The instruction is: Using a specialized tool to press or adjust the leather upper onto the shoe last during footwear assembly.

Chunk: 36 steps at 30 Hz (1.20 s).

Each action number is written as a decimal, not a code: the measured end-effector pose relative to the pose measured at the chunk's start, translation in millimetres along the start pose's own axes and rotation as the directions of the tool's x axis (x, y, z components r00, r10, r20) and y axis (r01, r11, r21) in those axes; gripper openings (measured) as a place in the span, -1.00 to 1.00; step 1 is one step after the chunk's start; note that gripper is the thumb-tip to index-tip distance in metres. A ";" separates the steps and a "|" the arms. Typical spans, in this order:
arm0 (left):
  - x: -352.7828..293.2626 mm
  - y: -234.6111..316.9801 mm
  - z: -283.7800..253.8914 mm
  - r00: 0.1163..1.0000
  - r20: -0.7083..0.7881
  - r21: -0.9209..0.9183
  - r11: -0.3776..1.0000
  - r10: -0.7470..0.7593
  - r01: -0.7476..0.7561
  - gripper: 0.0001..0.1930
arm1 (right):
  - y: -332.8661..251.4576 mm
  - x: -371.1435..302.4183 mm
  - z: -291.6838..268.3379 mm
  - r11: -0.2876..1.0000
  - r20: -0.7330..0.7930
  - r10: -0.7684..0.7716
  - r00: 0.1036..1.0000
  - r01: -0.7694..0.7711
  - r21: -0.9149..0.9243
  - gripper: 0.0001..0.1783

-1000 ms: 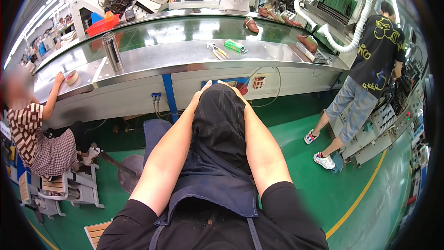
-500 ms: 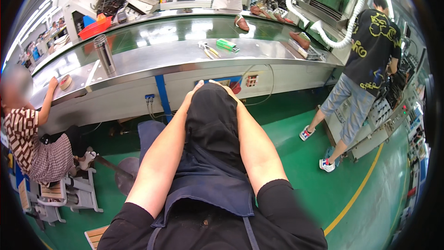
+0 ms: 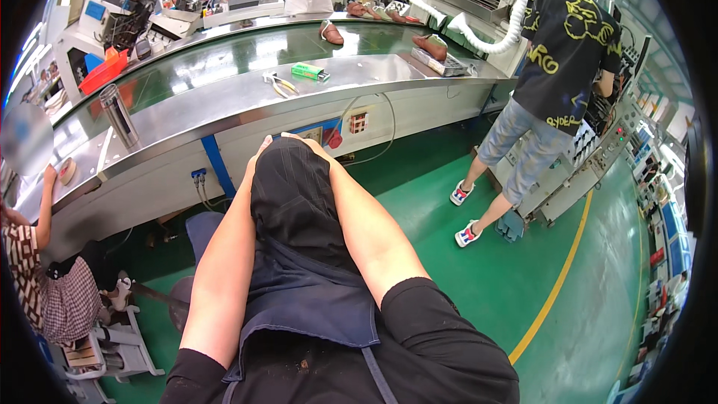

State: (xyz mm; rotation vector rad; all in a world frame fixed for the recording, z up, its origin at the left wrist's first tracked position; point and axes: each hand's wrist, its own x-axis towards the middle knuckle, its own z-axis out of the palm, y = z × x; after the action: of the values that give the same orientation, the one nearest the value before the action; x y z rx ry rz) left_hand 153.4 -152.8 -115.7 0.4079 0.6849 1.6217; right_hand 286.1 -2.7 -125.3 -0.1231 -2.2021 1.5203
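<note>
My forearms run along both sides of my raised knee (image 3: 290, 187) in black trousers, with a dark blue apron (image 3: 314, 307) over my lap. My left hand (image 3: 262, 147) rests against the knee's left side, near its top. Across the upper right side of the knee lies my right hand (image 3: 301, 142). The fingers of both are mostly hidden behind the knee, and I see no tool in either. Beyond them, on the metal ledge, lie pliers (image 3: 281, 85) with pale yellow handles and a small green box (image 3: 309, 72).
A green conveyor belt (image 3: 247, 56) carries a brown shoe (image 3: 331, 33); another shoe (image 3: 431, 46) sits at the ledge's right. A metal cylinder (image 3: 118, 116) and a tape roll (image 3: 67, 171) are at left. Co-workers are at left, across the belt, and at a machine on the right (image 3: 553, 75).
My view has turned to the right, so the scene sits farther left in the picture. My hands stay at the knee. The person across the belt still holds shoes.
</note>
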 end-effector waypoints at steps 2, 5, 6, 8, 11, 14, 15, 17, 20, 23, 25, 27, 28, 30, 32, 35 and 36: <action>1.7 -6.0 5.2 0.999 -0.042 0.000 1.000 0.003 -0.003 -0.37 | 4.6 -3.1 -4.2 0.999 -0.005 0.040 0.999 -0.039 0.013 -0.31; 1.5 -9.3 9.3 1.000 -0.009 -0.007 1.000 -0.010 0.009 -0.37 | 6.8 -6.7 -7.8 0.992 -0.006 -0.035 0.999 0.034 -0.124 -0.31; 0.7 -8.2 9.4 0.997 0.073 -0.014 0.999 -0.031 0.032 -0.37 | 5.9 -6.5 -8.0 0.998 -0.012 -0.029 1.000 0.028 -0.058 -0.32; 5.6 -9.5 16.2 1.000 0.006 -0.001 1.000 -0.012 0.012 -0.39 | 2.7 -9.3 -12.1 1.000 -0.017 -0.029 0.999 0.029 0.009 -0.33; -4.3 1.0 -24.5 0.976 -0.203 0.027 0.997 0.071 -0.067 -0.39 | -52.9 -0.6 25.9 0.702 0.074 0.479 0.875 -0.432 0.566 -0.50; -3.7 -11.3 13.0 0.961 -0.253 0.122 0.989 0.110 -0.081 -0.38 | -41.7 -18.8 -0.5 0.887 0.015 0.268 0.963 -0.252 0.386 -0.50; -0.7 -14.8 24.5 0.976 -0.181 0.108 0.989 0.117 -0.099 -0.38 | -29.8 -25.5 -10.6 0.979 -0.034 0.056 0.998 -0.048 0.200 -0.50; 1.2 -11.2 17.7 0.991 -0.119 0.040 0.997 0.063 -0.059 -0.39 | -35.0 -23.5 -3.2 0.974 -0.114 0.073 0.991 -0.045 0.224 -0.55; -1.5 -4.8 -10.2 0.976 -0.182 0.058 0.992 0.124 -0.115 -0.39 | -68.1 -12.2 20.9 0.785 -0.053 0.425 0.904 -0.339 0.518 -0.53; -4.2 -9.9 24.7 0.972 -0.207 0.095 0.991 0.113 -0.095 -0.39 | -39.1 -24.2 1.8 0.927 -0.163 0.103 0.981 -0.035 0.373 -0.56; -16.2 -5.8 27.9 0.966 -0.245 0.098 0.993 0.082 -0.059 -0.39 | -46.4 -18.8 5.2 0.741 -0.024 0.397 0.918 -0.305 0.598 -0.61; -25.2 -3.6 34.9 0.965 -0.253 0.114 0.993 0.068 -0.040 -0.37 | -44.4 -9.4 5.1 0.663 0.008 0.488 0.873 -0.377 0.646 -0.61; -24.7 -3.5 32.5 0.965 -0.254 0.114 0.993 0.070 -0.042 -0.37 | -43.9 -6.2 5.5 0.579 0.043 0.570 0.821 -0.438 0.688 -0.57; -18.1 -7.5 41.3 0.986 -0.160 0.093 0.995 0.051 -0.036 -0.36 | -14.0 -10.1 -10.9 0.750 0.003 0.425 0.905 -0.354 0.559 -0.53; -14.4 -10.1 43.6 0.990 -0.138 0.090 0.996 0.039 -0.027 -0.36 | -1.9 -14.2 -18.6 0.877 0.007 0.273 0.962 -0.252 0.409 -0.48; -13.7 -3.3 13.9 0.991 -0.123 0.052 0.997 0.054 -0.048 -0.37 | -15.2 -9.5 0.7 0.966 -0.006 0.130 0.991 -0.125 0.225 -0.48; -13.1 -4.1 16.5 0.995 -0.091 0.028 0.999 0.043 -0.041 -0.37 | -19.1 -13.1 0.3 0.986 -0.010 0.109 0.994 -0.107 0.126 -0.48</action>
State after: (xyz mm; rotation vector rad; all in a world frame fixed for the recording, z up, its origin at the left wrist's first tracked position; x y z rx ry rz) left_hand 169.0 -162.1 -104.3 0.3708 0.7724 1.6808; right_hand 301.1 -14.5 -112.3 -0.2172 -2.1104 1.7061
